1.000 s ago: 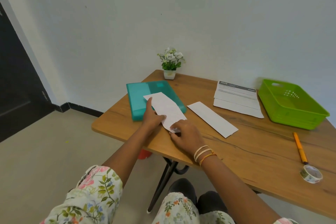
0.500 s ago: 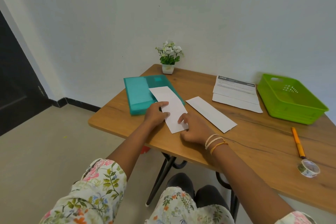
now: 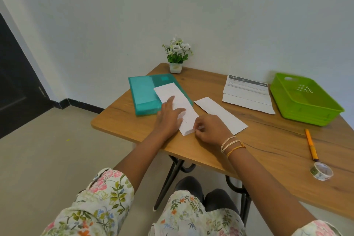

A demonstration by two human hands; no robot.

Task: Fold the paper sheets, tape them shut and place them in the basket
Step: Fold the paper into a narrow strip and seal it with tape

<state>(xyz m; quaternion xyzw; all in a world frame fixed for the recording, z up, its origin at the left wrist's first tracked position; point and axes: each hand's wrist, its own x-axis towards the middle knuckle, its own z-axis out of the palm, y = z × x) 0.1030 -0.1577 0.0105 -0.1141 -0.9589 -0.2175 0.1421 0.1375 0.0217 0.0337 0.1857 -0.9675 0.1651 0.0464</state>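
Right hand [image 3: 209, 130] slid to sheet [image 3: 178, 107] corner, pinching it; left hand [image 3: 169, 119] flat on top; light, floppy, grab edges

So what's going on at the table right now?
A person is folding a paper sheet that lies partly over a teal folder. The left hand presses flat on the sheet while the right hand pinches its near corner. A second folded sheet lies beside it, untaped. More printed sheets wait near the green basket, which looks empty. The tape roll and orange pen sit untouched at the right.
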